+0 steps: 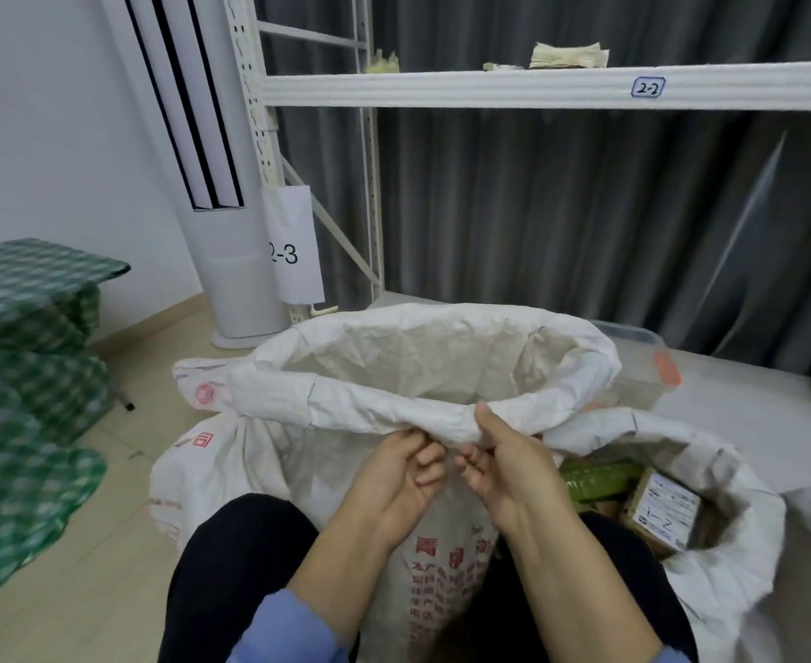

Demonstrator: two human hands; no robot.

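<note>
A big white sack stands open in the middle of the frame, between the person's knees. Its top is rolled down into a fat, crinkly rim. The front of the sack has red Chinese writing on it, too blurry to read. The left hand and the right hand are side by side at the near part of the rim. Both have curled fingers and hold the rolled edge.

At the lower right, touching the first sack, is a second white sack. Inside it are a green pack and a brown box with "1-2" written on its label.

At the top of the frame, a white shelf has a little tag that says "2-2". A sheet of paper on the shelf post, left of middle, says "2-3". Green checked cloth lies at the left edge.
</note>
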